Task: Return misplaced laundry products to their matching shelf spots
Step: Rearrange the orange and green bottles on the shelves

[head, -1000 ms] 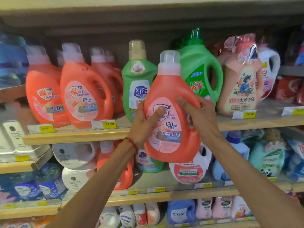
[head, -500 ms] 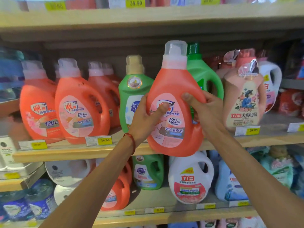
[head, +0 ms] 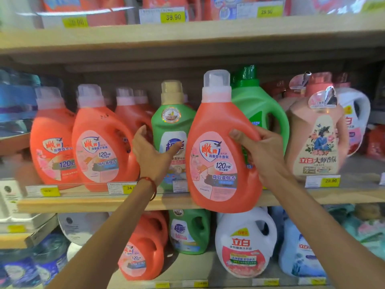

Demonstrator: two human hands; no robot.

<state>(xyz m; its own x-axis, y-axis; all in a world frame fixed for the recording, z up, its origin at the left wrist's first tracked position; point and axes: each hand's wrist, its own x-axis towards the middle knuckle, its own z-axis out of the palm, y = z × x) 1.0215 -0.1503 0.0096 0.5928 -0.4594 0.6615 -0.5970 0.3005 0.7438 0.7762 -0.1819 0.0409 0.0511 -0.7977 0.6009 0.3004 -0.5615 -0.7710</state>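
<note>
My right hand (head: 264, 151) grips an orange detergent bottle (head: 218, 147) with a clear cap by its right side, holding it upright in front of the middle shelf (head: 83, 202). My left hand (head: 152, 155) is off that bottle, fingers spread, reaching at a slim green bottle (head: 173, 124) with a gold cap that stands on the shelf. To the left stands a row of matching orange bottles (head: 100, 142). A large green jug (head: 260, 109) is partly hidden behind the held bottle.
A peach bottle (head: 316, 140) and a white jug (head: 354, 122) stand at the right of the middle shelf. The lower shelf holds orange, green, white and blue jugs, including a white jug (head: 243, 243). Yellow price tags line the shelf edges.
My left hand has let go of the orange bottle and moved left toward the slim green bottle. The orange bottle has risen, now held by the right hand alone.
</note>
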